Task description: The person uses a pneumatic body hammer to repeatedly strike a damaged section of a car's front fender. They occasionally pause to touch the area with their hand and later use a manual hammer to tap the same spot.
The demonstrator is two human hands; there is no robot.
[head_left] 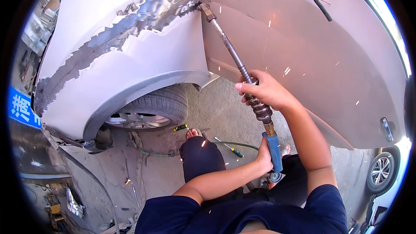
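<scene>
a long metal tool (234, 54) slants from the upper middle of the frame down to the lower right of centre, running through both hands. the right hand (266, 90) is wrapped around its ribbed middle, thumb across the front; the left hand (264, 159), lower down, grips the blue handle (273, 151), its fingers partly hidden. the tool's far end, well above the hands, meets the edge of the white fender (160, 56) by the door (312, 56), where a ragged strip of bare metal (110, 37) ends. sparks fly around. below the wheel (169, 104), a screwdriver (236, 152) lies on the floor near a green hose (242, 144)
</scene>
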